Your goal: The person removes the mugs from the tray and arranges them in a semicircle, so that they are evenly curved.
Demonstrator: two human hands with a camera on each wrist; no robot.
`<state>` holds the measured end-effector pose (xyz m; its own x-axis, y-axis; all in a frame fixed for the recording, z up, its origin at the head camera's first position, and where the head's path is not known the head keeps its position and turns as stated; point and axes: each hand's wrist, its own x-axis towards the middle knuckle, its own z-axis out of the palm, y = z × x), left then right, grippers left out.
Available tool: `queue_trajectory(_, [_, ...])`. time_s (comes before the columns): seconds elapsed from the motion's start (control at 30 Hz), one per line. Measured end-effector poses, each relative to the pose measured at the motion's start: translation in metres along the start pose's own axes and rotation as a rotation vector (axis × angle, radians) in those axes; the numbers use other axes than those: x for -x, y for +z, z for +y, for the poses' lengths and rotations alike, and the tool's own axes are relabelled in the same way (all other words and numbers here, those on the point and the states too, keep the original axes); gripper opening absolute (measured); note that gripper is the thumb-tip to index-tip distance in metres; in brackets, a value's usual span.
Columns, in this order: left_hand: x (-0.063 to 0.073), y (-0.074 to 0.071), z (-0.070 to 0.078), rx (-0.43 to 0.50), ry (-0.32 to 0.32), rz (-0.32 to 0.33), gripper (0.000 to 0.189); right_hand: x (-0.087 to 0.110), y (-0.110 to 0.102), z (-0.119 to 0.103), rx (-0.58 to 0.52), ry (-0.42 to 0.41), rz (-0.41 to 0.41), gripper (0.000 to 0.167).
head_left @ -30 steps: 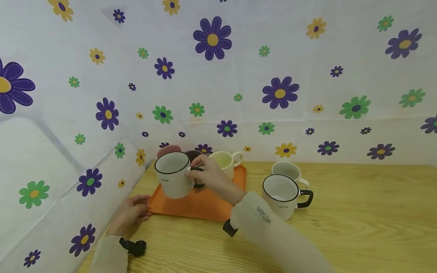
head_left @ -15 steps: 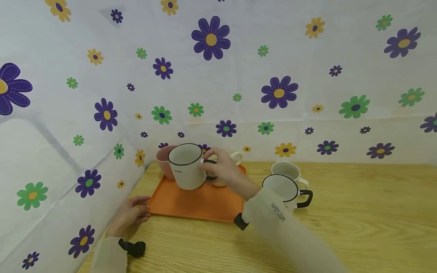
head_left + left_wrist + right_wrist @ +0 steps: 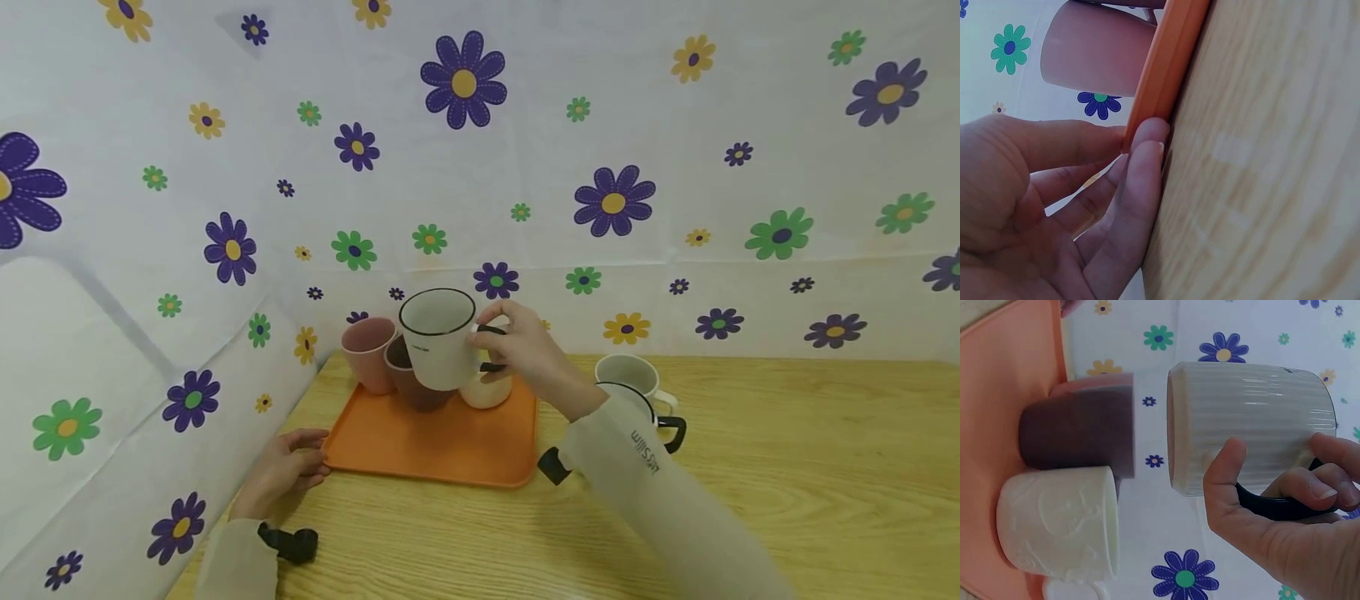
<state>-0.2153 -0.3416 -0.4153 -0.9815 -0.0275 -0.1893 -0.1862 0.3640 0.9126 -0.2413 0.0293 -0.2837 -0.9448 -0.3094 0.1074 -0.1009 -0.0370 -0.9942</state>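
My right hand [image 3: 528, 346] grips the black handle of a white mug [image 3: 441, 358] with a black rim. It is raised above the back of an orange tray [image 3: 435, 446], well clear of the cups in the right wrist view. On the tray stand a pink cup [image 3: 369, 362], a dark brown cup [image 3: 1079, 431] and a cream mug [image 3: 1057, 522] with a raised pattern. At the tray's near left corner, my left hand [image 3: 285, 467] pinches the rim between thumb and fingers, as the left wrist view [image 3: 1072, 194] shows.
Right of the tray, a white mug [image 3: 626, 371] stands behind a black-rimmed mug with a black handle [image 3: 672, 433], partly covered by my right sleeve. A flower-patterned cloth [image 3: 525, 125] hangs behind and at the left of the wooden table [image 3: 810, 467].
My right hand has carried the black-rimmed mug up and to the right, away from over the tray's left side, uncovering the pink and brown cups. The left hand stays at the tray corner.
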Motion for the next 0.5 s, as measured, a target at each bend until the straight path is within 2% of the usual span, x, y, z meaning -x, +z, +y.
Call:
queue_trajectory(0.3, [0.001,-0.002,0.003,-0.017,-0.017,0.014,0.046,0.004,-0.020,-0.009,0.042,-0.017,0.024,0.019])
queue_trajectory(0.5, [0.002,0.000,0.002,-0.015,0.005,0.010,0.046,0.007,-0.036,-0.013,0.051,-0.020,0.044,0.018])
